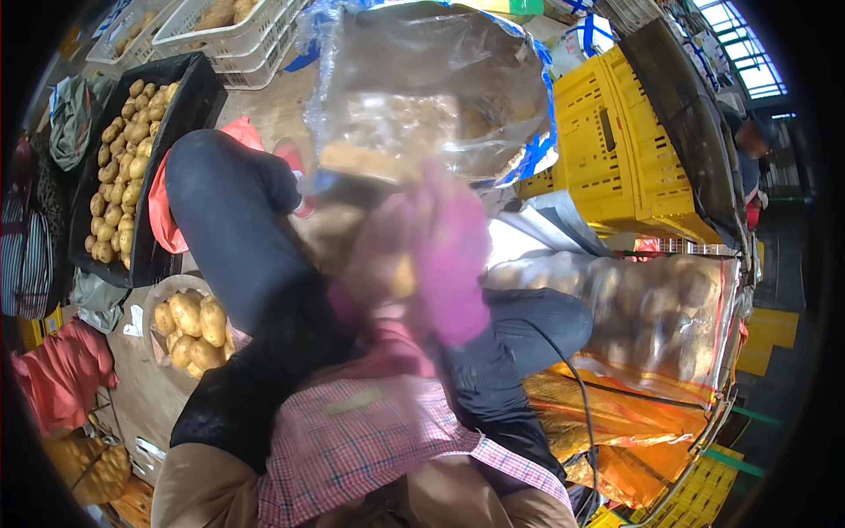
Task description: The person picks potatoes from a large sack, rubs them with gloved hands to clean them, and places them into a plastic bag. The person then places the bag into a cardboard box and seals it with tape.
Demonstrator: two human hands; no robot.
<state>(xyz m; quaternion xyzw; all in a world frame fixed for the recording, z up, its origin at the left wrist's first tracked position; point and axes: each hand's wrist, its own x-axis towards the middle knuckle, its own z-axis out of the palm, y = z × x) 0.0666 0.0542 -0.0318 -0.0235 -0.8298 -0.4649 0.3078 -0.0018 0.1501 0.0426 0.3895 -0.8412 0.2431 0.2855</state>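
Observation:
Both of my hands are blurred by motion, in purple-pink gloves, between my knees. My left hand (pixel 360 277) is beside my right hand (pixel 455 277), and a small yellowish thing (pixel 403 277), possibly a potato, shows between them. The blur hides whether either hand grips it. Just beyond them stands a large box lined with clear plastic (pixel 422 59), its edges bound with blue tape. Left of my leg is a round tub (pixel 156 305) holding several large potatoes (pixel 191 317). A checked pink apron (pixel 370 429) covers my lap.
A black crate (pixel 198 86) of smaller potatoes (pixel 125 165) lies at left, near stacked white crates (pixel 254 63). Yellow crates (pixel 587 132) and a clear bag of potatoes (pixel 634 303) stand at right. A black cable (pixel 581 389) runs by my right arm. Another person (pixel 752 152) is far right.

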